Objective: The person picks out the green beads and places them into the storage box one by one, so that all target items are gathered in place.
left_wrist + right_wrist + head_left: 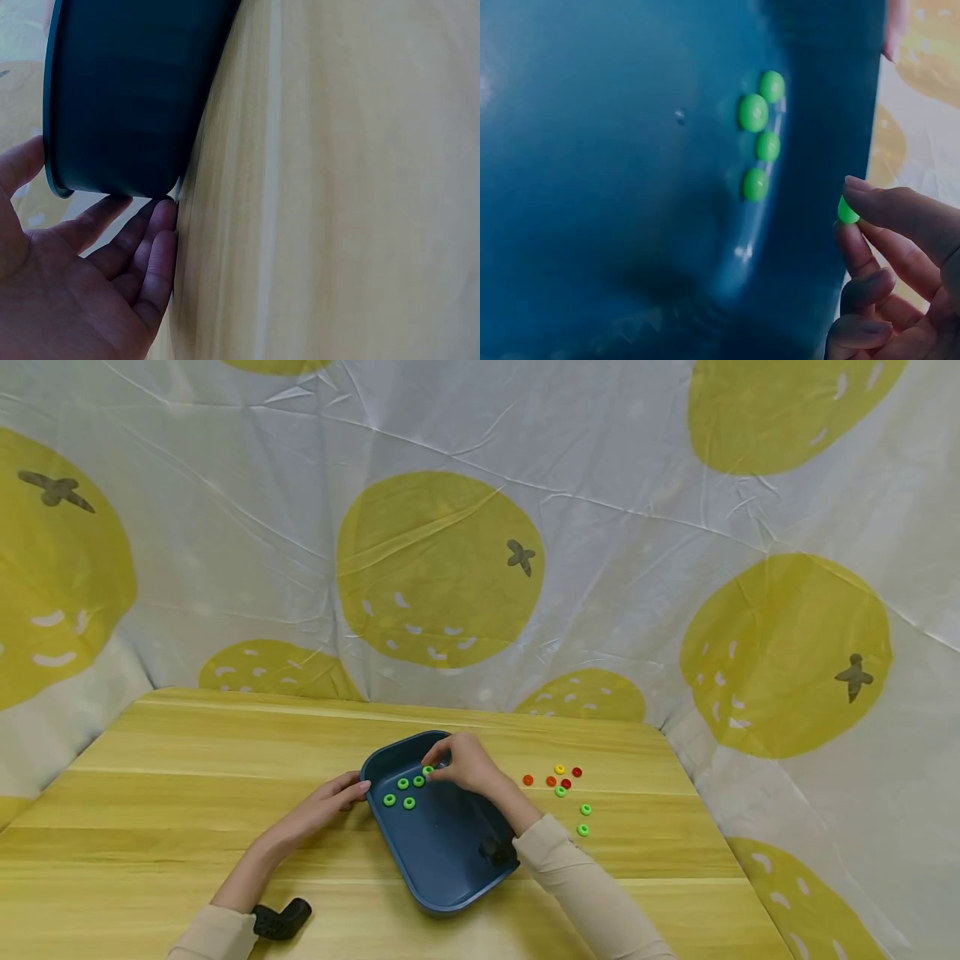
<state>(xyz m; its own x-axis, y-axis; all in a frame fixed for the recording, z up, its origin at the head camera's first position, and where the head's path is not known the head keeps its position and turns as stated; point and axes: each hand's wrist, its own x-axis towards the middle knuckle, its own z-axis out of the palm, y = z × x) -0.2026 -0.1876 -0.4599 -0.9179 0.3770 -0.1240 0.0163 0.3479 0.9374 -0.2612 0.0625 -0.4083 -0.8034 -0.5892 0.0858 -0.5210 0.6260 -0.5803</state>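
A deep dark-blue tray (450, 860) with rounded corners stands on the wooden table. My left hand (333, 797) holds its left side, thumb at the rim and fingers against the outer wall, as the left wrist view shows. Over the tray's far end, my right hand (465, 764) pinches a small green ring (847, 211) between thumb and fingers. Several more green rings (753, 113) lie on the tray floor near the far wall. The right forearm hides part of the tray's right rim.
Right of the tray lie loose rings: orange ones (528, 780), a yellow one (559, 769), red ones (577, 772) and green ones (586, 809). Behind the table (187, 827) hangs a pale cloth (600, 610) with yellow fruit shapes. A black device (281, 920) sits at the left wrist.
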